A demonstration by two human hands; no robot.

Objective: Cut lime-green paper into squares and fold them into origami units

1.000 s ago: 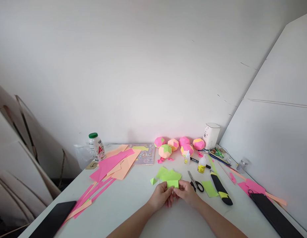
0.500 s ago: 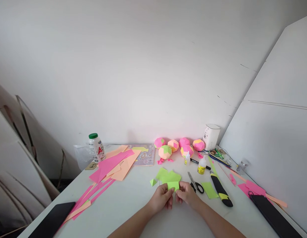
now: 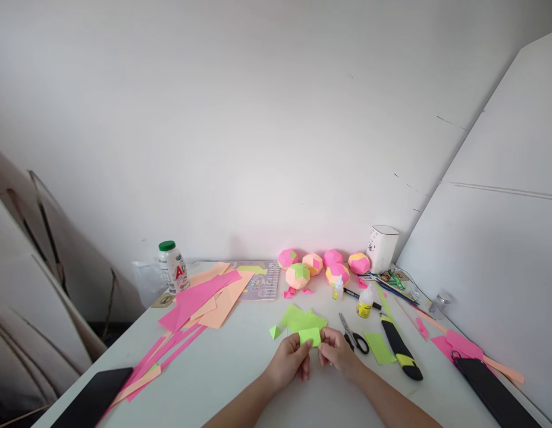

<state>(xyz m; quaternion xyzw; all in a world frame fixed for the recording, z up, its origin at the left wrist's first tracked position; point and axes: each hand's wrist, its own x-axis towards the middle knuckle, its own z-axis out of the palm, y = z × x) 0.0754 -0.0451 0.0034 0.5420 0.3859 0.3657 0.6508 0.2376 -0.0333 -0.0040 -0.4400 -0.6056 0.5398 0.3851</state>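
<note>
A small piece of green paper point(image 3: 309, 336) is held up between my two hands, low in the middle of the view. My left hand point(image 3: 290, 358) pinches its left side, thumb on the near face. At its right edge, my right hand point(image 3: 337, 352) grips it with thumb and fingers. Just beyond lie more green paper pieces point(image 3: 303, 318) and a little folded green paper shape point(image 3: 275, 331). Black-handled scissors point(image 3: 354, 336) rest right of my right hand, beside a green paper square point(image 3: 380, 348).
A yellow-black utility knife point(image 3: 401, 348) and glue bottles point(image 3: 364, 302) lie to the right. Several faceted paper balls point(image 3: 297, 276) sit along the wall. Pink and orange sheets point(image 3: 204, 297), a white bottle point(image 3: 173, 267) and a black phone-like slab point(image 3: 93, 397) are on the left.
Both hands keep hold of the green paper, which is tilted slightly differently. My right hand's fingers have shifted a little along its edge. The view has turned slightly.
</note>
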